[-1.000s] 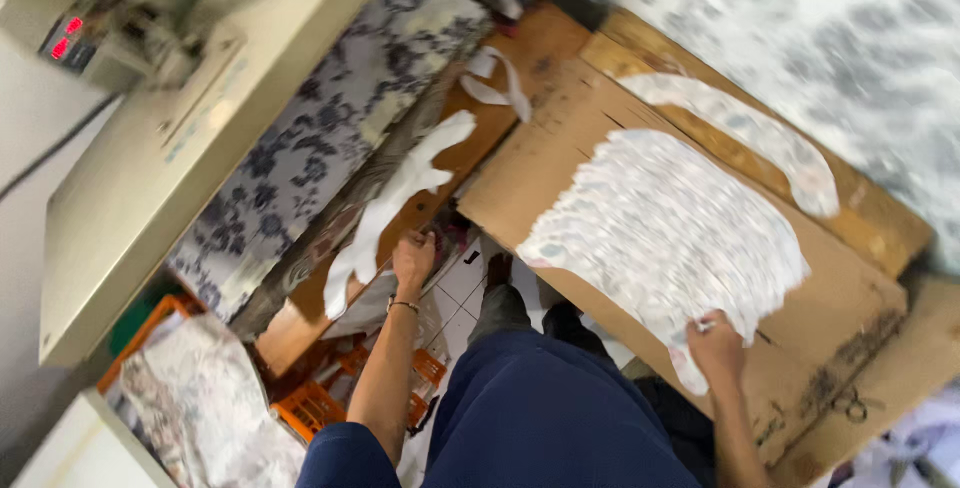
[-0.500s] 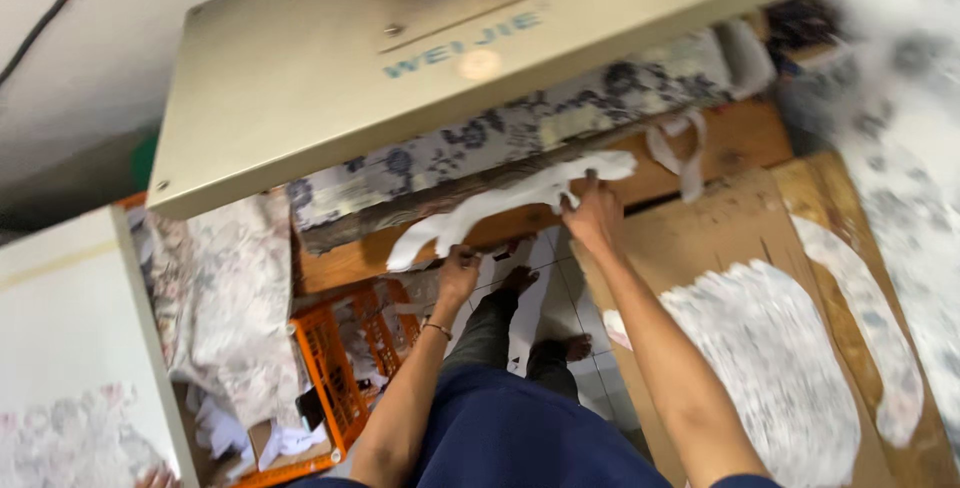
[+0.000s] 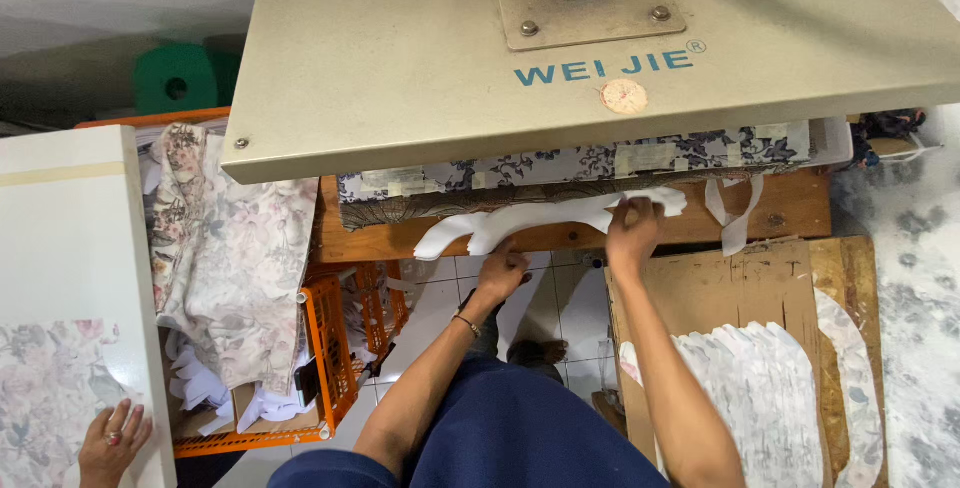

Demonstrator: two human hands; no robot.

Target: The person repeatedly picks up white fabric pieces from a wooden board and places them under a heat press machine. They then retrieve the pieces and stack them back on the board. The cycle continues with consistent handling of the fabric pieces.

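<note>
Wooden tabletop under big beige press plate, my left hand and right hand each pinching white cut fabric piece (lying along tabletop's near edge), orange crate at left.

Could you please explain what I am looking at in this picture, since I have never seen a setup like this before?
The camera sits on the person's head and looks down. The large beige metal plate is the raised top of a press. Below it lies a floral-patterned padded bed over a wooden shelf. The left hand and right hand touch a long curved white fabric piece at the bed's edge. An orange plastic crate holds floral cloth. The ringed hand at bottom left belongs to someone else.
</note>
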